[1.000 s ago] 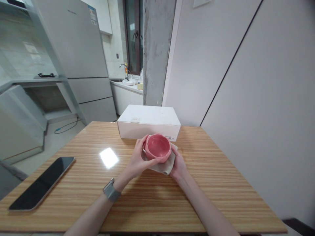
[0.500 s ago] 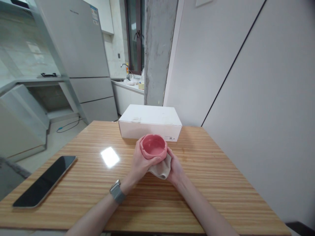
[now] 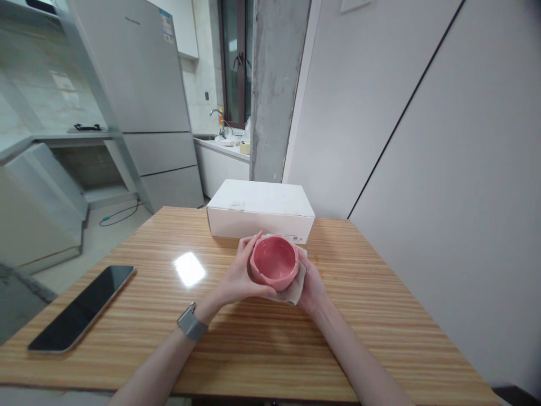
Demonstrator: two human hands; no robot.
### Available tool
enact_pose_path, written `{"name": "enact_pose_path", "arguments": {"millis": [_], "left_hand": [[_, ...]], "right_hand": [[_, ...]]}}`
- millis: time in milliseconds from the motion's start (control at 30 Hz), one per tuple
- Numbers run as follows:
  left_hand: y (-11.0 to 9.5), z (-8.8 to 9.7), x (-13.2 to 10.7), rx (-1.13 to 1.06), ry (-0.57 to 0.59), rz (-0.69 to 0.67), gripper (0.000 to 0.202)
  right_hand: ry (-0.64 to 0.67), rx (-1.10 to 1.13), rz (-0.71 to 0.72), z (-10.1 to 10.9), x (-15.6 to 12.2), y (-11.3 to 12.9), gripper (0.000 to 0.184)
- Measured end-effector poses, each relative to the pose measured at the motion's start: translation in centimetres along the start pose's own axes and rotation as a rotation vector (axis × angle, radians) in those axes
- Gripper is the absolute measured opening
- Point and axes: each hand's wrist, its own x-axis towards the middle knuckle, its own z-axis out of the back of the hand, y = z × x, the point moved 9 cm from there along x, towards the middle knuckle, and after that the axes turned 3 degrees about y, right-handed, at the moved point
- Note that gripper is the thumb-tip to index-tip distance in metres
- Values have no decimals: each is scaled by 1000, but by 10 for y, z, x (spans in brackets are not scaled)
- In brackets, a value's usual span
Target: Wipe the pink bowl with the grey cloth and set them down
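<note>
A pink bowl (image 3: pixel 275 263) with a scalloped rim is held above the table, its opening tilted toward me. My left hand (image 3: pixel 242 277) grips the bowl's left side, thumb along the near edge and fingers round the far side. On the right, my right hand (image 3: pixel 311 285) holds a beige cloth (image 3: pixel 296 288) against the bowl's outside and underside. Most of the right fingers are hidden behind cloth and bowl. The inside of the bowl shows nothing in it.
A white box (image 3: pixel 257 217) stands on the wooden table (image 3: pixel 359 316) just beyond the bowl. At the left lies a dark phone (image 3: pixel 82 310). A fridge (image 3: pixel 139 84), a sink counter and a pale wall (image 3: pixel 443 197) surround the table.
The bowl has shifted slightly right and toward me and tips more my way. My left hand has opened wider round it, and the cloth now shows behind its far rim too.
</note>
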Motion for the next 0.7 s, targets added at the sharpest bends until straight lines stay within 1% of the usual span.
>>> {"name": "enact_pose_path", "arguments": {"millis": [67,133,200,267,367,400,433,467,533,600,633,700], "left_hand": [[-3,4,0,3,30,0,107],[-5,7,0,-2,-6,10,101],[-6,5,0,-8,-54,21,94],[-4,1,0,-8,-123,20,92],[2,3,-2,15,-296,21,95],[3,4,-3,22,-334,16,97],[4,4,-3,25,-344,7,98],[5,4,-2,25,-328,-5,98],[4,1,1,16,-243,-16,91],[3,1,3,28,-173,4,83],[3,2,3,44,-160,21,83],[2,2,3,80,-145,33,91]], "right_hand": [[-9,5,-26,3,1,-4,28],[-24,10,-47,7,2,-6,28],[-32,17,-58,10,3,-8,28],[-41,36,-80,11,3,-11,29],[-85,69,-114,12,2,-16,31],[-102,76,-122,12,1,-18,31],[-113,82,-129,13,1,-19,31],[-119,87,-131,12,1,-18,30],[-120,98,-116,12,1,-15,29],[-129,94,-78,13,1,-8,28],[-134,85,-53,14,1,-4,28],[-126,61,-3,13,1,4,28]]}}
